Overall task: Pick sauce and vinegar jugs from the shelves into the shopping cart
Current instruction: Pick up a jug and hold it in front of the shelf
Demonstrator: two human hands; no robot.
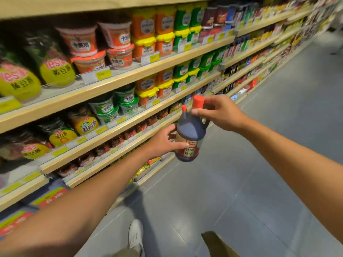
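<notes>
Head view: pinching the red-capped neck of a dark vinegar jug (190, 130) with the right hand (222, 114), cupping its labelled side with the left hand (161, 141); held nearly upright above the grey floor (259, 164), beside shelves (130, 78) of sauce tubs (104, 108).

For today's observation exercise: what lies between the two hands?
The jug: the left hand grips its body, the right hand pinches its neck, in the head view.

We see the jug (191, 130) of glossy dark plastic, its red cap (198, 101) smooth plastic, its label (189, 148) like matt paper. At nine o'clock the shelves (130, 76) have matt, pale wood-look fronts; at five o'clock the floor (269, 173) is smooth grey tile.
</notes>
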